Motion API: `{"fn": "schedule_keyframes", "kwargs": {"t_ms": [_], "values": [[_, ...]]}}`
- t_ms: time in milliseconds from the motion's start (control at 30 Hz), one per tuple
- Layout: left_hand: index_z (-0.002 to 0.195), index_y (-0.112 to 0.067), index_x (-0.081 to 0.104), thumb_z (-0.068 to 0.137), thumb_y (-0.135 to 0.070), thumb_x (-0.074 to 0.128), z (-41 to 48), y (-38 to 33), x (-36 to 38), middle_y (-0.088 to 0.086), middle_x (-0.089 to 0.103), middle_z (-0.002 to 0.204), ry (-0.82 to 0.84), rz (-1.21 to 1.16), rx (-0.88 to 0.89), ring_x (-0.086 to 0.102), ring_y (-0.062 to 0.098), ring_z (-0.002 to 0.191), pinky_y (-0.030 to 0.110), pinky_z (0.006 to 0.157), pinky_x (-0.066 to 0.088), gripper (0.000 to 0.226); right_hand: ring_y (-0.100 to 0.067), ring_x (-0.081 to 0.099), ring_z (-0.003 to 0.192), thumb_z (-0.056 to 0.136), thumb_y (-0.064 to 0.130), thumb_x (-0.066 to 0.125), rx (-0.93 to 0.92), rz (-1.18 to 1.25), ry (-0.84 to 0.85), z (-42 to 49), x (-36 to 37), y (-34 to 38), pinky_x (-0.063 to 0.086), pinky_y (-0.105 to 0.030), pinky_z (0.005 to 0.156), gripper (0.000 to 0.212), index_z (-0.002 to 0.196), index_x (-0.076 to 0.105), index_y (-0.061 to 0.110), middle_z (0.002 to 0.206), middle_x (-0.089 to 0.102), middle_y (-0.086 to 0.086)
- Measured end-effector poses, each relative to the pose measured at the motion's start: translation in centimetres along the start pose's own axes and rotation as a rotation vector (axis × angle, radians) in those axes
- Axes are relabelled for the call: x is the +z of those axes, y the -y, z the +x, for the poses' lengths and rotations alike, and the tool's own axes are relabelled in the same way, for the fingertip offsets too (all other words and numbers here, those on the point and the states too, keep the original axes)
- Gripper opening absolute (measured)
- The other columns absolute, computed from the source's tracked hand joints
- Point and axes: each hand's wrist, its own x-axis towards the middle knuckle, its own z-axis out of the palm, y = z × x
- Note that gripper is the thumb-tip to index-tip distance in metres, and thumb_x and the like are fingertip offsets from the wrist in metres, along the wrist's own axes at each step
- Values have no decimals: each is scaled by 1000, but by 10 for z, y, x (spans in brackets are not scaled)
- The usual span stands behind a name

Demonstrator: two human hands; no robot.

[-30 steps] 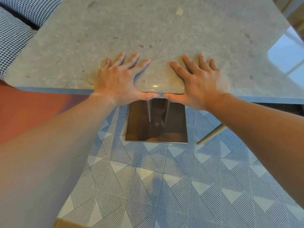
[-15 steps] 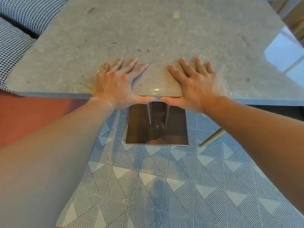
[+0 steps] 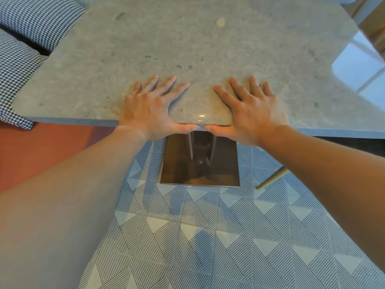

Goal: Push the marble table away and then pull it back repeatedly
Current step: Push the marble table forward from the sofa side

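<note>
The grey marble table (image 3: 208, 49) fills the upper half of the head view, its near edge running across the middle. My left hand (image 3: 150, 109) lies flat on the top by that edge, fingers spread, thumb pressed along the edge's front. My right hand (image 3: 252, 111) mirrors it just to the right, thumb also on the edge. The two thumb tips almost touch. Below the edge I see the table's shiny metal base plate (image 3: 225, 163) and thin post (image 3: 190, 147) on the floor.
Houndstooth cushions (image 3: 31, 19) press against the table's left side. A red-brown floor strip (image 3: 41, 151) lies on the left, patterned tiles (image 3: 208, 236) below me. A slim pale chair leg (image 3: 270, 180) stands right of the base. Window glare marks the table's right corner.
The table's near edge, its base and both hands have come slightly nearer to me in view. My thumbs have drawn closer together along the edge.
</note>
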Motion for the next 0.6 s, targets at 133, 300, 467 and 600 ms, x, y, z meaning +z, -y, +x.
{"fn": "schedule_keyframes", "kwargs": {"t_ms": [133, 300, 467, 600], "values": [[165, -49, 21, 44, -115, -8, 2, 4, 1, -9, 27, 176, -8, -13, 8, 27, 33, 163, 59, 129, 22, 141, -50, 18, 160, 55, 103, -24, 8, -4, -5, 4, 1, 2, 21, -66, 126, 133, 167, 9, 39, 178, 18, -7], [165, -48, 24, 47, -115, -6, 5, 10, 4, -8, 29, 175, -26, -11, 21, 30, 33, 162, 59, 128, 24, 139, -50, 17, 160, 59, 104, -17, 19, -1, -7, 8, 4, 4, 19, -66, 127, 128, 167, 7, 41, 178, 16, -6], [164, -48, 27, 49, -115, -4, 7, 16, 5, -8, 32, 174, -40, -8, 31, 32, 34, 161, 59, 128, 26, 137, -51, 17, 160, 59, 104, -12, 20, 11, -5, 11, 1, 7, 20, -67, 126, 129, 168, 9, 39, 178, 17, -8], [164, -49, 26, 49, -115, -2, 9, 19, 5, -9, 31, 174, -36, -9, 32, 31, 33, 162, 59, 128, 25, 136, -51, 18, 159, 53, 104, -22, 20, 9, -12, 13, 1, 9, 21, -68, 125, 136, 167, 11, 38, 177, 19, -8]]}}
